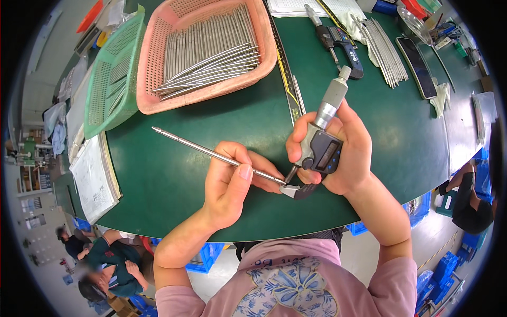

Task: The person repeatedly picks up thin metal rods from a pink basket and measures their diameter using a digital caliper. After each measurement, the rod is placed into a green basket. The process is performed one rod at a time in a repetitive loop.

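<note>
"Rod (pixel 195 146) first — where is it?"

"Slanting over the near middle of the table (pixel 158 206), its right end at the gap of a micrometer (pixel 319 143); whether both measuring faces touch, I can't tell."

"Hands?"

"Left hand (pixel 224 190) pinches it between thumb and fingers, probably to steady it; the right hand (pixel 351 153) curls round the micrometer, leaving its display uncovered — likely for reading."

"Pink basket (pixel 211 92), far left?"

"Within reach, I'd guess, with more rods (pixel 208 50) inside."

"Surface and room?"

"Green tabletop, a phone (pixel 417 66) far right; past the near edge, blue crates (pixel 208 257) and another person (pixel 119 274) at left."
</note>
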`<action>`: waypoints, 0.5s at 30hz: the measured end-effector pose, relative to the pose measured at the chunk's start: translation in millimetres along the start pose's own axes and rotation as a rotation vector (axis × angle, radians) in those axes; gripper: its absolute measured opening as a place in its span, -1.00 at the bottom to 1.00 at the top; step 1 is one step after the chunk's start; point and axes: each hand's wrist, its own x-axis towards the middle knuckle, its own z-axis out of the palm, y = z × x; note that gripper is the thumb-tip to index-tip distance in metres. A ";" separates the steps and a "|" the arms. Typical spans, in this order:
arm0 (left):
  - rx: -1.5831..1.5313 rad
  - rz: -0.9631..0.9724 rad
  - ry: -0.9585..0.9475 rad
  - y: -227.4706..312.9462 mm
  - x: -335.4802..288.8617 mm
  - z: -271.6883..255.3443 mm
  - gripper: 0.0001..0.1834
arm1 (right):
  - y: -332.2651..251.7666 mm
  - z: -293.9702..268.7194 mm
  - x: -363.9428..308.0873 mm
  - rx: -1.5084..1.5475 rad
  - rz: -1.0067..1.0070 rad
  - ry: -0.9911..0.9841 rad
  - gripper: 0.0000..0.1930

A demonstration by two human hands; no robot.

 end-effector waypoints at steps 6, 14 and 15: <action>-0.033 -0.023 0.007 -1.4 0.1 1.6 -0.86 | 0.8 -1.6 0.2 0.011 -0.012 -0.007 -0.28; -0.019 -0.019 -0.002 -0.8 0.3 1.8 -0.88 | 1.7 0.6 -0.5 -0.014 -0.046 0.016 -0.28; -0.028 -0.014 -0.009 -1.5 1.3 2.1 -0.89 | 1.2 0.5 -1.0 -0.038 -0.053 0.028 -0.28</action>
